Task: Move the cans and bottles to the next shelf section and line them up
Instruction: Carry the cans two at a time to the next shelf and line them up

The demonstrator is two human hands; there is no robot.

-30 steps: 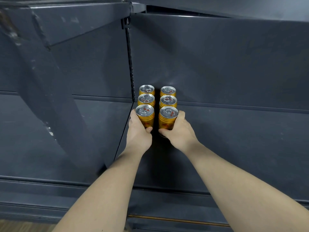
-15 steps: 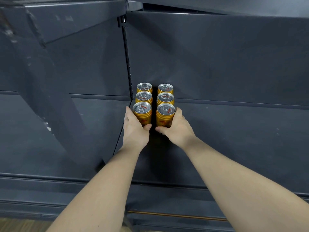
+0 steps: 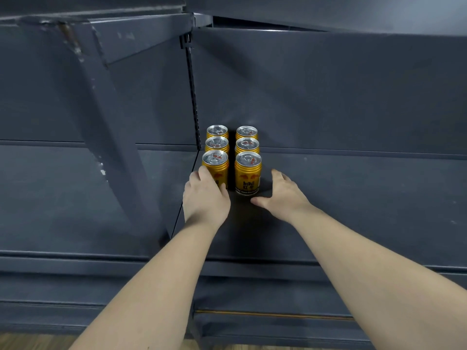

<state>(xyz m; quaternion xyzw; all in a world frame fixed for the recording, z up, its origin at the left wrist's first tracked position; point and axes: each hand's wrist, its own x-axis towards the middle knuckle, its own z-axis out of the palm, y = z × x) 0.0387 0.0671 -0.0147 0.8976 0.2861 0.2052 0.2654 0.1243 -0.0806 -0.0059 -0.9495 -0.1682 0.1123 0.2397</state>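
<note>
Fingers (image 3: 203,171) of left hand (image 3: 206,198) close together, laid up the left side of front-left can (image 3: 216,170), thumb across its front: a loose hold round the can. Fingers (image 3: 279,175) of right hand (image 3: 283,195) spread and relaxed, thumb out to the left, holding nothing, just beside front-right can (image 3: 248,175) but apart from it. Both forearms bare, cut off by the bottom edge.

Six gold cans in two columns of three, standing at the left end of the right shelf section (image 3: 353,198), just beside the slotted upright (image 3: 193,97) between sections. Behind the front pair: middle cans (image 3: 217,144), then back cans (image 3: 247,132) near the back panel (image 3: 328,92).

Dark grey metal shelving, scuffed, paint chipped on the diagonal bracket (image 3: 113,135) at left. Left shelf section (image 3: 63,198) beside it, upper shelf (image 3: 126,29) overhead. Strip of wood floor (image 3: 30,342) at the bottom left.

Bodies of middle and back cans mostly hidden by those in front, only lids and top rims visible. Lower left of front-left can covered by the hand. Small print on front-right can too fine to read.

All cans upright, long axis vertical, silver pull-tab lids up; Red Bull label on front-right can facing the camera.
</note>
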